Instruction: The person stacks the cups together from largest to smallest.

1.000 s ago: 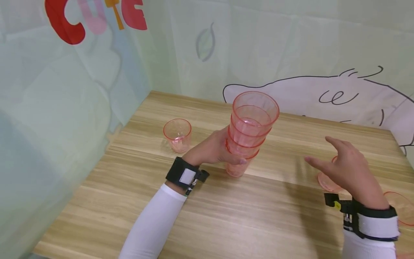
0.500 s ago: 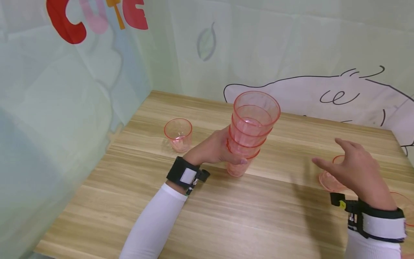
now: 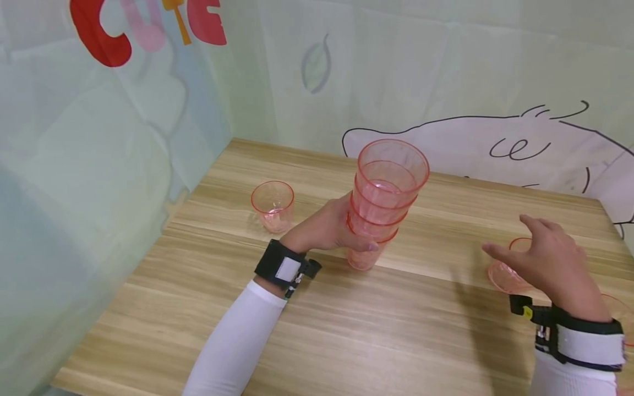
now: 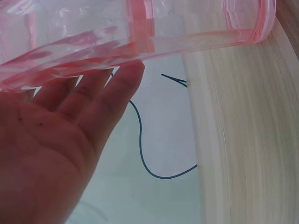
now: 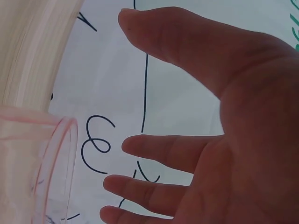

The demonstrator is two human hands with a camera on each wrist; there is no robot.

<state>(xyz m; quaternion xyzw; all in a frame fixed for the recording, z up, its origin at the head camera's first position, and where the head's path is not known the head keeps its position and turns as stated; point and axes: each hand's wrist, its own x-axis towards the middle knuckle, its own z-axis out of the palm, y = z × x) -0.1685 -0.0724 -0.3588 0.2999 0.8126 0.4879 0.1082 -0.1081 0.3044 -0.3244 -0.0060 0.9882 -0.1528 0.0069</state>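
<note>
Watching from my end, on the head feed: the person's left hand grips a tall stack of nested, pink-tinted clear plastic cups with red rims, thumb wrapped across the near side. The stack leans, mouth up and to the right, above the middle of the pale wood-grain tabletop; I cannot tell whether its base touches. My left wrist feed confirms fingers lying against the cup wall. The right hand holds nothing, fingers extended and thumb spread wide, over a single pink clear plastic cup it partly hides. A further red-rimmed clear cup is cut off at the right edge, behind the wrist strap. One upright pink clear tumbler stands left of the stack, just beyond the left wrist. Printed pale-green cloth hangs behind.
</note>
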